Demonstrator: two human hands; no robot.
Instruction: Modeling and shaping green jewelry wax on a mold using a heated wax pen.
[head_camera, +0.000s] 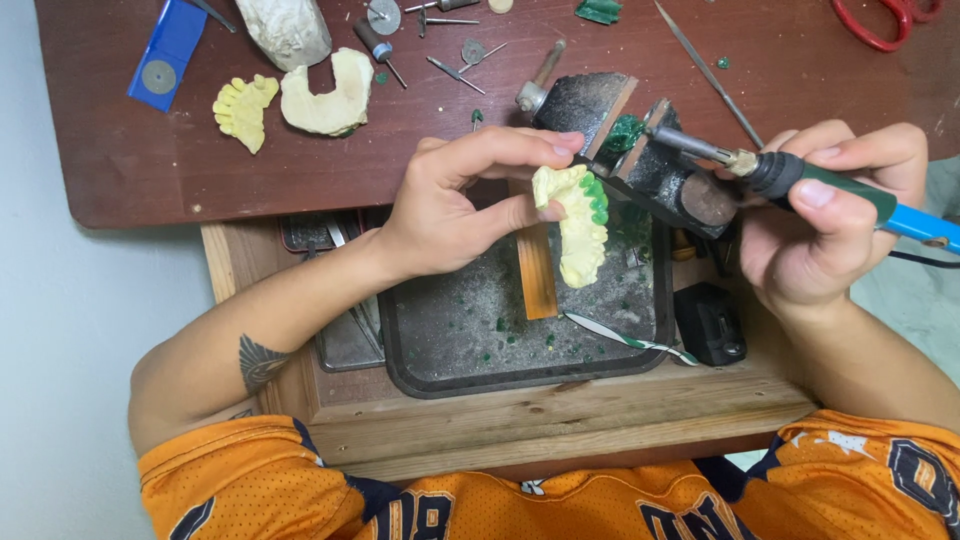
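Orange jersey (560, 500), dark tray (400, 340) holding green chips (505, 325), perhaps wax, left hand (455, 205) gripping dental cast (578, 225)

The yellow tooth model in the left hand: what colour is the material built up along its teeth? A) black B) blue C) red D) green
D: the left hand pinches the yellow tooth model, and green material lines its teeth nearest the tool in the right hand.

3 yellow dental casts (572, 225), 1 electric wax tool (840, 195), 1 red scissors (885, 20), 1 black tray (440, 375).
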